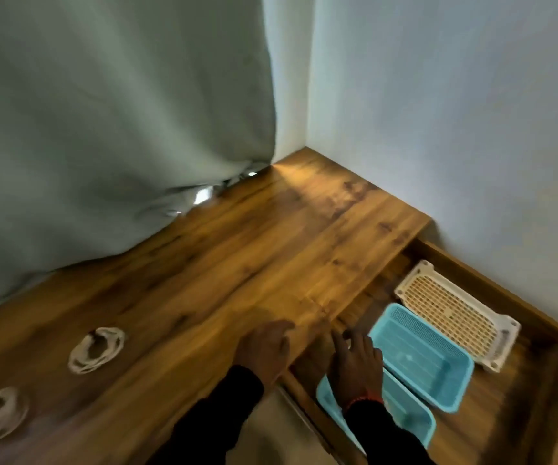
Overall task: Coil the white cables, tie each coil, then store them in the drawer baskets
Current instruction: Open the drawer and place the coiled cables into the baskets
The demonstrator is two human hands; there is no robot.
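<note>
Both grips released — left hand [266, 347] on desk edge, right hand [354, 364] over nearest blue basket [405, 421].

worktop [224, 263]: warm brown wood grain with dark streaks
cable coils [97, 350]: white, at the near left
curtain [110, 122]: grey-green
wall [455, 112]: pale bluish white
two near baskets [438, 374]: light blue
far basket [455, 310]: cream with a perforated dot grid
sleeves [217, 417]: black

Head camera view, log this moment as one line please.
left hand on desk edge | right hand over open drawer | coils on desk | baskets empty
</note>
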